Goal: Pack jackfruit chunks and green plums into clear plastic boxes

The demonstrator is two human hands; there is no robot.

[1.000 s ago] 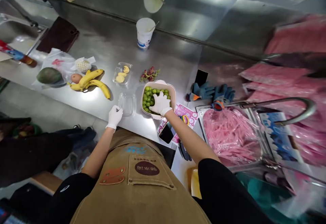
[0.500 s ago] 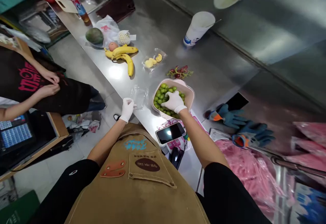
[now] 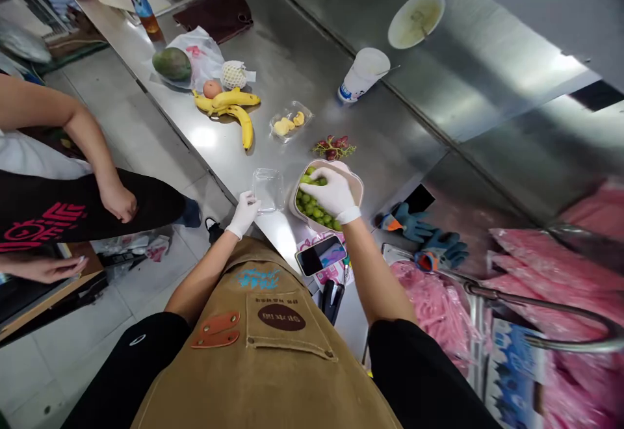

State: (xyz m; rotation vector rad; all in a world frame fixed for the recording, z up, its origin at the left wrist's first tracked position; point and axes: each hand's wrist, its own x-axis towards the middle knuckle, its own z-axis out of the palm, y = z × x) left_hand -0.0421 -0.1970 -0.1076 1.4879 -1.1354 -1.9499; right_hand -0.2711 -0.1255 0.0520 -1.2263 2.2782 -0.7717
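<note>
View: head camera, the only one I am reading, looking down over a tan canvas apron at a brushed-steel counter.

Left hand: I log the white-gloved left hand pinching the near corner of a clear square plastic tub.

Right hand: the white-gloved right hand is inside a pale pink rounded plastic bowl, its fingers curled over small green grapes. I cannot tell whether any are grasped (the glove hides them).

Handling: the curl looks light, not clenched, which suits soft fruit. The tub sits just beside the bowl, not touching it, with the left hand at its corner.

Things nearby: yellow bananas, a red grape bunch on its stem, and a black-screened smartphone.

Other person: a co-worker's bare hand rests at the left, well apart.

Writing: the dark brown round apron patch and the blue apron print carry lettering I cannot read. The white paper cup's blue label is also illegible.
</note>
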